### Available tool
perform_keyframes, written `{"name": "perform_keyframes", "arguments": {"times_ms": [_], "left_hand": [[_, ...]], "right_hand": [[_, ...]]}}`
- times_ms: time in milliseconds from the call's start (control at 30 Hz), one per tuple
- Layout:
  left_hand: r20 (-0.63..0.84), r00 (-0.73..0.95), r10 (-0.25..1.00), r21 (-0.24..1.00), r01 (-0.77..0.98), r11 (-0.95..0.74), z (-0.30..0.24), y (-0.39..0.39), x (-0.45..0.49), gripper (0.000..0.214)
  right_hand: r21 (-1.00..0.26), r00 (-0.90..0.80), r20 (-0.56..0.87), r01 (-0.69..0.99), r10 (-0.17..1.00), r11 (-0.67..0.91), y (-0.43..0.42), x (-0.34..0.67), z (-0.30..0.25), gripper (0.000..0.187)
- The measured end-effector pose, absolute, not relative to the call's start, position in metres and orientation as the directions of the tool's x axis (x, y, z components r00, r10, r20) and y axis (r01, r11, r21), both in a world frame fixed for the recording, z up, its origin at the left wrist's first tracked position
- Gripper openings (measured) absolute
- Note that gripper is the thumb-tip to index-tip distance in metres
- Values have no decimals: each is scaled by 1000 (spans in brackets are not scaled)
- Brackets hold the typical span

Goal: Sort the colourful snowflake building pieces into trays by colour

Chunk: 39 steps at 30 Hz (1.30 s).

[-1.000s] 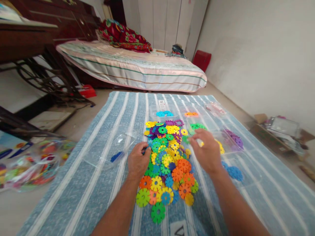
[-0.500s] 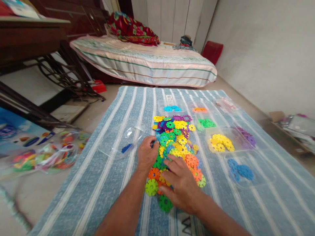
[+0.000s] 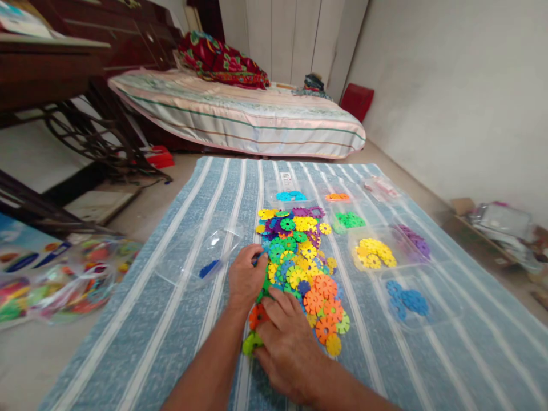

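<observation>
A heap of coloured plastic gear-shaped discs [image 3: 302, 268] lies in the middle of a blue striped mat [image 3: 171, 319]. My left hand [image 3: 245, 278] rests at the heap's left edge, fingers curled round a small blue piece. My right hand [image 3: 285, 342] lies over the near end of the heap, fingers bent down onto orange and green discs [image 3: 252, 341]. Clear trays to the right hold sorted discs: yellow [image 3: 373, 254], green [image 3: 349, 220], blue [image 3: 405, 299], purple [image 3: 411, 240], orange [image 3: 337, 197] and light blue [image 3: 290, 196].
A clear lid with a blue piece [image 3: 209, 252] lies left of the heap. Bags of toys [image 3: 64, 279] sit on the floor at the left. A mattress [image 3: 240, 114] and a dark table frame [image 3: 77, 137] stand beyond the mat; clutter [image 3: 496, 222] lines the right wall.
My right hand drew back from the trays on the right, crossed the heap and now presses on its near end. My left hand has stayed at the heap's left edge.
</observation>
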<state>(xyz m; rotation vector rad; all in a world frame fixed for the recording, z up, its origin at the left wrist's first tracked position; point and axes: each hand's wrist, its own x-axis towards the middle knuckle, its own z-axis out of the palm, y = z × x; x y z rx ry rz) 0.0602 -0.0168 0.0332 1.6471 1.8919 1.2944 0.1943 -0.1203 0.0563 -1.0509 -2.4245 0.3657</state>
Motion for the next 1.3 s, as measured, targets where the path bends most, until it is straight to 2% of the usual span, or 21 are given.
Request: {"name": "perform_keyframes", "arguments": {"times_ms": [267, 533, 700, 767, 800, 900, 1000, 1200, 1300], "left_hand": [[329, -266, 906, 763, 640, -89, 31, -14, 56, 22], [406, -243, 881, 713, 688, -139, 32, -20, 59, 17], [494, -174, 852, 658, 715, -235, 55, -33, 72, 18], [438, -103, 893, 696, 668, -264, 74, -43, 78, 17], [356, -43, 933, 740, 623, -254, 83, -48, 81, 18], [82, 133, 988, 876, 463, -135, 106, -63, 85, 21], [-65, 205, 977, 938, 347, -11, 114, -71, 84, 15], [-132, 183, 974, 963, 256, 82, 113, -75, 80, 12], [-95, 145, 985, 934, 354, 38, 120, -70, 67, 13]], "right_hand": [[-511, -506, 399, 570, 765, 643, -116, 201, 53, 7], [-638, -245, 510, 535, 825, 553, -98, 222, 63, 17], [-720, -133, 479, 506, 868, 475, -87, 238, 65, 17], [-760, -85, 454, 482, 887, 435, -83, 244, 66, 17], [-781, -64, 435, 469, 898, 412, -82, 247, 67, 18], [-836, -33, 375, 421, 926, 354, -80, 252, 67, 20], [-869, -41, 327, 380, 944, 318, -81, 252, 66, 22], [-880, -90, 305, 353, 948, 317, -86, 246, 69, 22], [-859, -88, 357, 360, 930, 364, -86, 250, 71, 20]]}}
